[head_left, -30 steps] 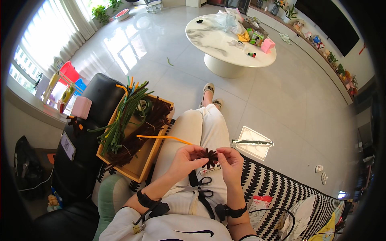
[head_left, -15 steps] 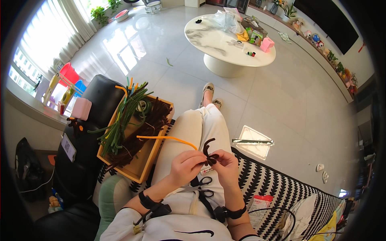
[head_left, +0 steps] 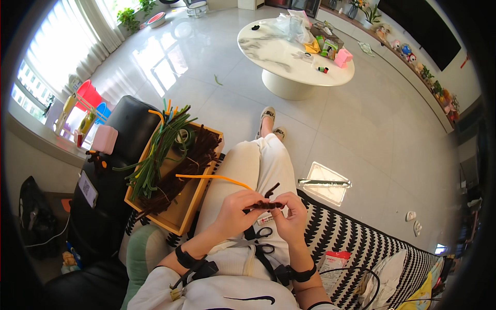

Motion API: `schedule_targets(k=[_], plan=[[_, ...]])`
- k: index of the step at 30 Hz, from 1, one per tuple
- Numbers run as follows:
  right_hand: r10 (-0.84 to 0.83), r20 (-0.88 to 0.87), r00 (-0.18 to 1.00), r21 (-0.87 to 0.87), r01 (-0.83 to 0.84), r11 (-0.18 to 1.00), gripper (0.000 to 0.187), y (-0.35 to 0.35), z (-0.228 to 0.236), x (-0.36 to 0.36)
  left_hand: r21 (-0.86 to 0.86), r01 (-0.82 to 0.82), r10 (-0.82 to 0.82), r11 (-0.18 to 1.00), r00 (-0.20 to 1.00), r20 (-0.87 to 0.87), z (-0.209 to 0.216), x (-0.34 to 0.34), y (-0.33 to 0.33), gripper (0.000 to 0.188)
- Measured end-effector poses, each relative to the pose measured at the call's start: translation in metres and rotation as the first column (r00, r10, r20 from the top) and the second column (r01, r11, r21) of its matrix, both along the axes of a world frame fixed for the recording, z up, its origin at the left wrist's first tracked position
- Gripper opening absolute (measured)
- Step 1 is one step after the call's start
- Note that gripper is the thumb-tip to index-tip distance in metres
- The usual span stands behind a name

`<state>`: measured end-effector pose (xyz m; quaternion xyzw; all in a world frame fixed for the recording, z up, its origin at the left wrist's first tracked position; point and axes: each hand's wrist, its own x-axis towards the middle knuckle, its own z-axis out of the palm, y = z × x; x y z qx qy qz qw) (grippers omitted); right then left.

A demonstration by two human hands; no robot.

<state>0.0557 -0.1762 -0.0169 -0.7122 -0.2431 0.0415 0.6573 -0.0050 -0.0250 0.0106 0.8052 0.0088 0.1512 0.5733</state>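
Note:
Above my lap, my left hand (head_left: 238,209) and my right hand (head_left: 290,213) both pinch a bent piece of dark brown pipe cleaner (head_left: 267,205), one at each side. A short end of it sticks up between them. An orange pipe cleaner (head_left: 214,177) runs from the wooden tray (head_left: 179,225) across my thigh to beside my left hand. Scissors with black handles (head_left: 265,248) lie on my lap, just below the hands. In the tray at my left are bundles of green pipe cleaners (head_left: 150,160) and brown pipe cleaners (head_left: 178,181), with a roll of tape (head_left: 182,136).
A black armrest (head_left: 132,121) with a pink box (head_left: 105,139) and a phone-like card (head_left: 88,189) stands left of the tray. On my right is a patterned sofa cover (head_left: 356,243) with a red-and-white packet (head_left: 333,271). A cluttered round table (head_left: 258,49) stands ahead.
The brown piece has turned from a looped, upright bunch to a flatter strip stretched between my fingers. My fingers have shifted slightly; the tray and orange pipe cleaner stayed put.

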Motion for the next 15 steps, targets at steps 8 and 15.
schedule_targets(k=[8, 15], plan=[[0.128, -0.087, 0.988, -0.031, -0.131, 0.991, 0.013, -0.005, 0.003, 0.008, -0.465, 0.031, -0.175, 0.885, 0.947, -0.270, -0.015, -0.003, 0.004, 0.015], [0.276, 0.325, 0.905, -0.256, -0.197, 0.946, 0.013, -0.005, 0.021, 0.016, -0.810, 0.066, -0.536, 0.583, 0.780, -0.323, -0.037, -0.002, 0.025, 0.019]])
